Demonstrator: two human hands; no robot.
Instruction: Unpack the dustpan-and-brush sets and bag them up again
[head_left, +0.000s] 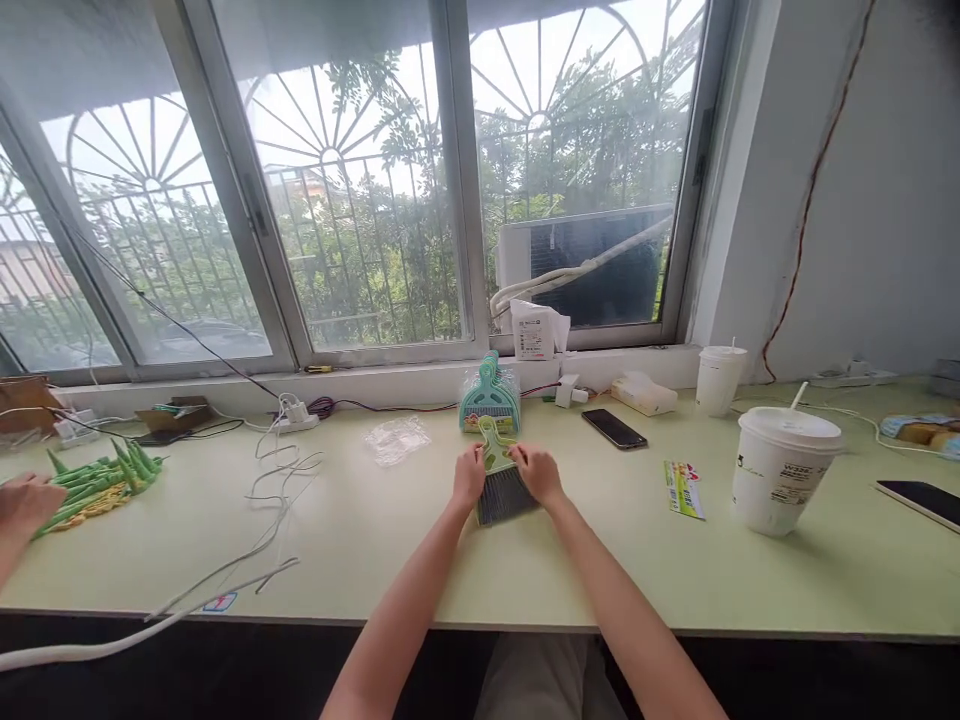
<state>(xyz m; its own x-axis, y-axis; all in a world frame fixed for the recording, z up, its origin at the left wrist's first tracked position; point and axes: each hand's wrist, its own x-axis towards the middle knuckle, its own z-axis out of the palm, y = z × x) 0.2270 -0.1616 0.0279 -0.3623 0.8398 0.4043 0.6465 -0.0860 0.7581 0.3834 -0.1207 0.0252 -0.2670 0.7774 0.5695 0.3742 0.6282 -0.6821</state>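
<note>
A small green hand brush [508, 497] with dark bristles, apparently paired with a light-green dustpan, lies tilted on the table in front of me. My left hand [469, 476] grips its left edge with curled fingers. On the other side my right hand [538, 474] pinches its right edge. Just behind stands a stack of teal dustpan-and-brush sets [489, 396] with printed cards, at least partly in clear plastic. A crumpled clear plastic bag [397, 441] rests to the left of the stack. A printed card [684, 488] lies right of my right hand.
Lidded white cups [784, 470] and a black phone [614, 429] stand or lie on the right. White cables [281, 500] trail across the left, over the table's front edge. At far left, another person's hand [30, 500] is beside a pile of green and yellow pieces [105, 485].
</note>
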